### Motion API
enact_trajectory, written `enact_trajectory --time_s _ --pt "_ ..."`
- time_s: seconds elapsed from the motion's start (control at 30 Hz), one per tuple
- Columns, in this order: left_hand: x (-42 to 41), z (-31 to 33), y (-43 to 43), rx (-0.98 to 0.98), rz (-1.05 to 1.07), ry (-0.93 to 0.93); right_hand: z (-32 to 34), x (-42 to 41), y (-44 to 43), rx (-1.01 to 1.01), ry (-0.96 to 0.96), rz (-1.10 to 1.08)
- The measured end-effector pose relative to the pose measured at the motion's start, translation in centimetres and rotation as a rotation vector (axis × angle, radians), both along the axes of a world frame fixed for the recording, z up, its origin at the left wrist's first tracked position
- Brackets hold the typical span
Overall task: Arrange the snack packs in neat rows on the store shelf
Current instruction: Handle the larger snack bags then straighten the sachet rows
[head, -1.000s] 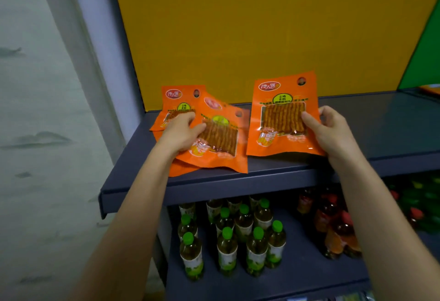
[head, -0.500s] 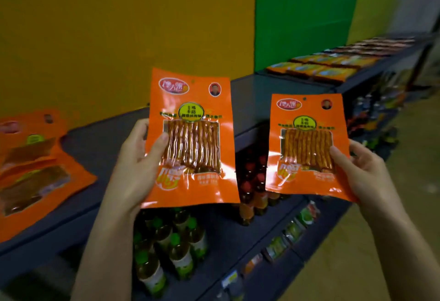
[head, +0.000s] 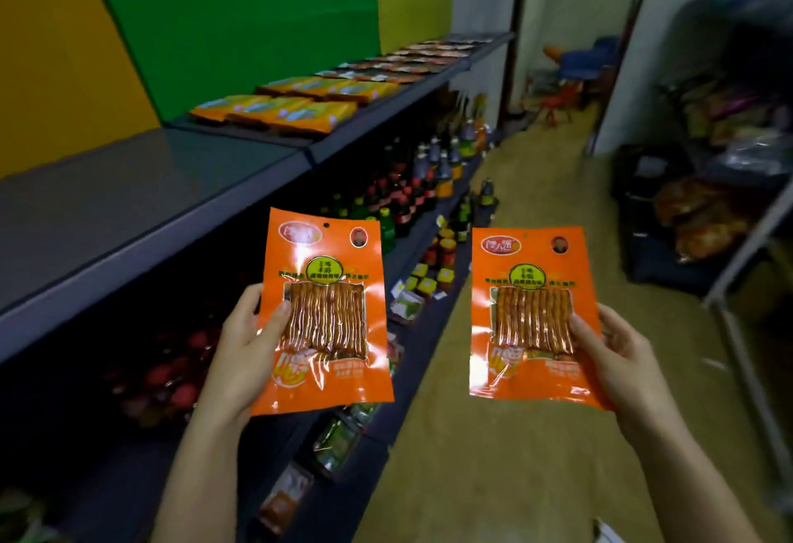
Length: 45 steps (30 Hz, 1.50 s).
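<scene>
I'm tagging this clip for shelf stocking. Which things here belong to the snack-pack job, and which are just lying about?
Job: left hand holding the left pack; right hand holding the right pack; top shelf; rows of packs further along it.
Lying about: bottles on the lower shelves; blue chair.

Small shop aisle: long dark shelf with rows of flat snack packs on top, bottles below, jars lower down.

The left hand has fingers hidden behind its snack pack.
</scene>
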<state>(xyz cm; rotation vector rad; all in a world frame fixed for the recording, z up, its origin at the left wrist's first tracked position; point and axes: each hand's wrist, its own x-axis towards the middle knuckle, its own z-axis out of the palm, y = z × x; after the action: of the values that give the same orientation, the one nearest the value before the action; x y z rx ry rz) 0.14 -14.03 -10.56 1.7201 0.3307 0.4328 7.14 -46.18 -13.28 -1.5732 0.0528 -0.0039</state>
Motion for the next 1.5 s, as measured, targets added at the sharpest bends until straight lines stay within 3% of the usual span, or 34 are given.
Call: enact_trajectory --time_s 0.3,0.53,0.93,1.2,1.5 --pt "16.3 -2.1 -8.2 -0.068 -0.179 0.076 -1.4 11.3 -7.8 0.008 0.028 -0.166" --pt "32.2 -3.4 -12.1 -0.092 -0.258 0.119 -2.8 24.9 -11.7 -0.033 0.047 -0.236" --pt "58.3 -1.5 -18.0 -0.087 -0.276 0.121 -1.4 50.2 -17.3 0.004 0.07 -0.177" --pt "73.5 -3.9 -23.1 -0.102 -0.215 0.142 -3.6 67.3 -23.4 0.016 0.084 -0.121" --pt "91.6 -0.7 -30.4 -0.152 -0.05 0.05 -0.5 91.1 -30.4 0.01 0.004 0.014"
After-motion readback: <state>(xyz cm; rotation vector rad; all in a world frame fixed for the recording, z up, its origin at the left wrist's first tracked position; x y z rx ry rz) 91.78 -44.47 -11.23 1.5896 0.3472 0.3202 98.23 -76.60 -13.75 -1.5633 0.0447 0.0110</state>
